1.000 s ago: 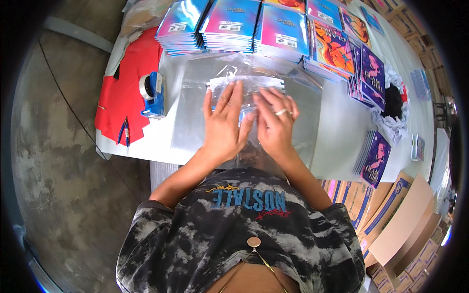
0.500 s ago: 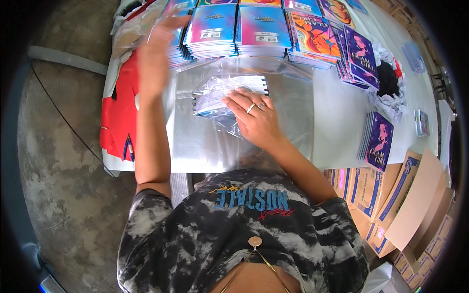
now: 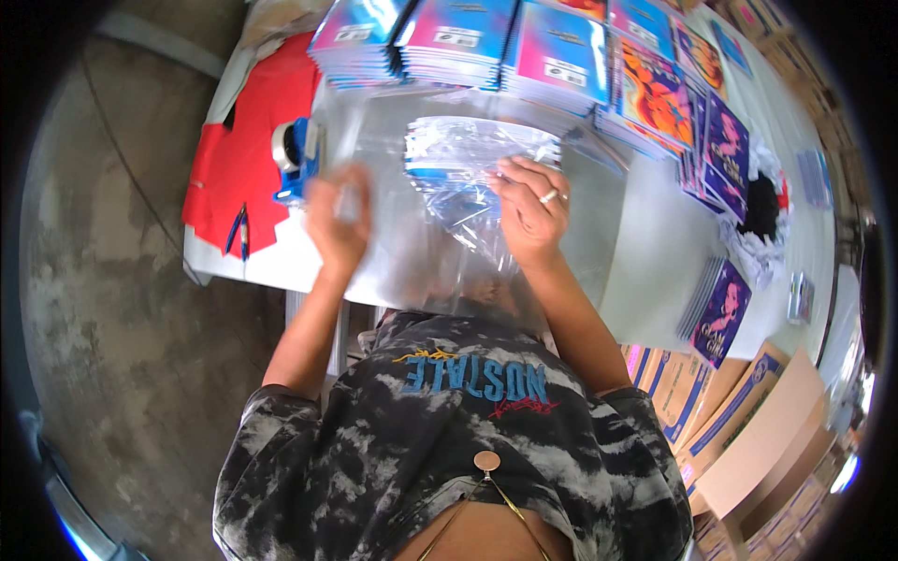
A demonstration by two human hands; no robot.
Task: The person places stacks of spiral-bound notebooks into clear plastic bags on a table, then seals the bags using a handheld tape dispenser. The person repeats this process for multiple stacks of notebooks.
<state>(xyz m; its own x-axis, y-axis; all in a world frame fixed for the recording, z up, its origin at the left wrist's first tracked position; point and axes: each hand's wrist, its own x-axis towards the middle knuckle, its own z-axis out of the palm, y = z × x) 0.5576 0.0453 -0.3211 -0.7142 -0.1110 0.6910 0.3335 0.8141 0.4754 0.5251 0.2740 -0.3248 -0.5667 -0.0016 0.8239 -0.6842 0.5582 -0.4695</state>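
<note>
A stack of spiral notebooks in a clear plastic bag (image 3: 458, 150) lies on the table in front of me, spine edges facing up. Loose film from the bag hangs toward my body. At the bundle's right end, my right hand (image 3: 533, 208) has its fingers curled on the plastic, pinching it. My left hand (image 3: 339, 220) is raised apart from the bundle, just right of a blue tape dispenser (image 3: 297, 164). Motion blurs its fingers, so whether it holds anything cannot be made out.
Stacks of blue-pink notebooks (image 3: 458, 42) line the far side, with orange-covered ones (image 3: 652, 89) and purple ones (image 3: 725, 154) to the right. Red cloth (image 3: 248, 140) with pens (image 3: 238, 234) lies left. Another purple notebook stack (image 3: 718, 309) sits near the right edge, above cardboard boxes (image 3: 692, 393).
My left hand has come back toward me from the far left, uncovering the tape dispenser. My right hand has shifted from the bundle's top to its right end. The whole view has turned somewhat.
</note>
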